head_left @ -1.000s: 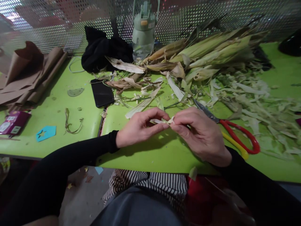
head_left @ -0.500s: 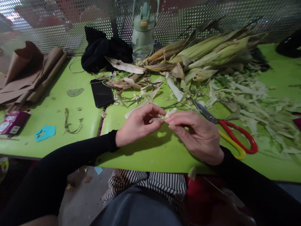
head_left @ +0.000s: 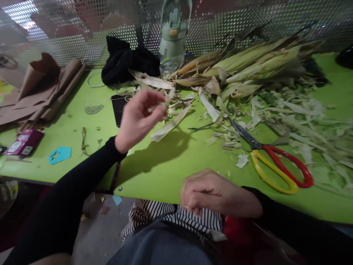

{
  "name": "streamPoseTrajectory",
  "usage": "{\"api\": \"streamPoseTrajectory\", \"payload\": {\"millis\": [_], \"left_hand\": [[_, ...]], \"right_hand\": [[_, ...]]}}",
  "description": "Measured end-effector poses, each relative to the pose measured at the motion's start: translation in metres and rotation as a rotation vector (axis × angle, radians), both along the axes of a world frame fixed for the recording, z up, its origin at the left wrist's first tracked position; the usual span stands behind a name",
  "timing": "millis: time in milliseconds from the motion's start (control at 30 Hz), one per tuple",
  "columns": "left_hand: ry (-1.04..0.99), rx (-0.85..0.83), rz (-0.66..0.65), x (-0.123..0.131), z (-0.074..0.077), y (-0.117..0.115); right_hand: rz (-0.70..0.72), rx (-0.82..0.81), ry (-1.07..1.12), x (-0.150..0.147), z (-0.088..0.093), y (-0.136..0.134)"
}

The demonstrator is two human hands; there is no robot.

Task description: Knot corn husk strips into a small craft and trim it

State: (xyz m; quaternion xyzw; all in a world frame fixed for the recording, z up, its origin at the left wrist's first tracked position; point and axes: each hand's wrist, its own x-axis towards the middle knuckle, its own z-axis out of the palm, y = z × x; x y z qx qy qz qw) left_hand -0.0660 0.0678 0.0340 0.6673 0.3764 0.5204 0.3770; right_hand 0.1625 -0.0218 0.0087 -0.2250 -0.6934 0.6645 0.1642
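My left hand (head_left: pixel 142 117) is raised over the table with thumb and fingers pinched on a pale strip of corn husk (head_left: pixel 171 95), whose end sticks up past the fingertips. Low at the table's front edge, my right hand (head_left: pixel 212 193) is closed, its fingers curled down and slightly blurred. Whatever it may hold is hidden. Right of it lie scissors (head_left: pixel 255 143) with one red and one yellow handle. Beyond my left hand, a loose husk piece (head_left: pixel 172 125) rests on the green table (head_left: pixel 154 169). Several whole husks (head_left: pixel 253 66) are heaped at the back.
Shredded husk (head_left: pixel 300 117) covers the right side. A water bottle (head_left: pixel 173 44) and black cloth (head_left: pixel 129 62) stand by the mesh screen. At left are a phone (head_left: pixel 118 106), brown paper (head_left: pixel 46 88), a purple packet (head_left: pixel 24 141) and a blue paper piece (head_left: pixel 60 155).
My hands have parted. The left rose away and to the left with the husk strip; the right dropped toward me to the table edge. The view shifted slightly.
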Motion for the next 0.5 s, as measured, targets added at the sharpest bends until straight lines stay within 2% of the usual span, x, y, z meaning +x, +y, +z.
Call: {"api": "streamPoseTrajectory", "payload": {"millis": [33,67,133,200,233,367,500], "left_hand": [[-0.064,-0.09,-0.087,0.002,0.0,-0.003],[-0.122,-0.189,-0.175,0.005,-0.002,-0.006],[-0.231,-0.315,-0.27,0.014,-0.006,-0.015],[-0.298,-0.382,-0.342,0.021,-0.011,-0.023],[-0.314,-0.405,-0.374,0.025,-0.013,-0.026],[-0.307,-0.491,-0.448,0.034,-0.019,-0.034],[-0.281,-0.484,-0.433,0.04,-0.022,-0.038]], "right_hand": [[-0.011,0.065,-0.007,0.001,0.0,0.004],[-0.099,0.134,-0.015,0.002,0.0,0.009],[-0.398,0.209,-0.029,0.002,-0.001,0.019],[-0.636,0.158,-0.03,0.001,-0.002,0.026],[-0.683,0.105,-0.028,0.0,-0.002,0.028],[-0.622,-0.017,-0.003,-0.002,-0.005,0.029],[-0.668,-0.056,0.059,-0.004,-0.01,0.029]]}}
